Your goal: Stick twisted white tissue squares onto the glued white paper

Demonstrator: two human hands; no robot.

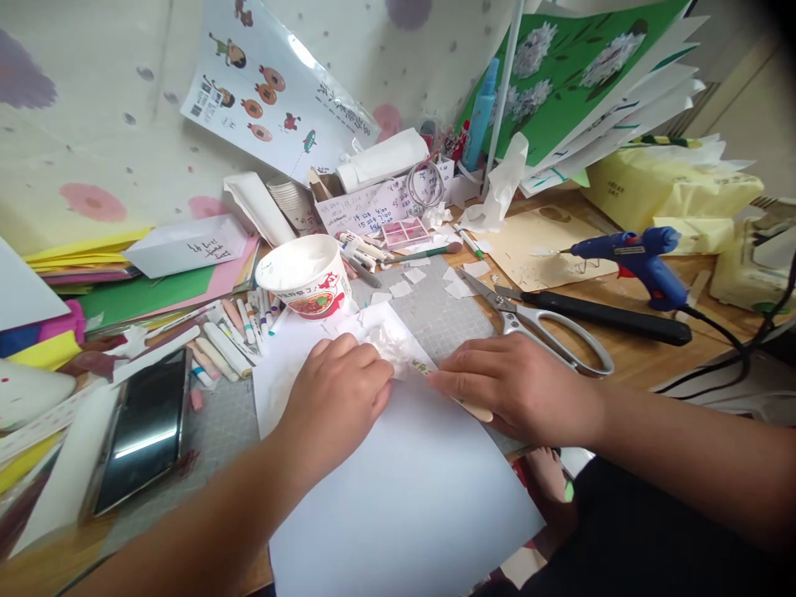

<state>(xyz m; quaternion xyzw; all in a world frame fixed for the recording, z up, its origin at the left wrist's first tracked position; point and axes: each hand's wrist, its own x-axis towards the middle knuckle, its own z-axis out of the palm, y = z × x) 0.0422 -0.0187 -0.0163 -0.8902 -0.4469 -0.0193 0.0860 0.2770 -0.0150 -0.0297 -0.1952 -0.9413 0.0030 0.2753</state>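
My left hand (341, 383) is curled closed over the white sheet (404, 497), with its fingers at a crumpled piece of thin white paper (389, 343). In my right hand (507, 383) is a flat wooden craft stick (476, 410). Its rounded end sticks out below the palm, and its other end, with greenish specks, points at the crumpled paper. Whether the stick touches that paper I cannot tell. Just beyond my left hand stands a white paper tub (304, 278) with a red printed band. Metal scissors (553, 332) lie beyond my right hand.
A blue glue gun (640, 257) with a black cord and a black-handled tool (609, 317) lie at the right. Paper scraps (460, 286) are scattered on the grey cutting mat (432, 311). Markers (249, 319) and a phone (146, 427) are at the left.
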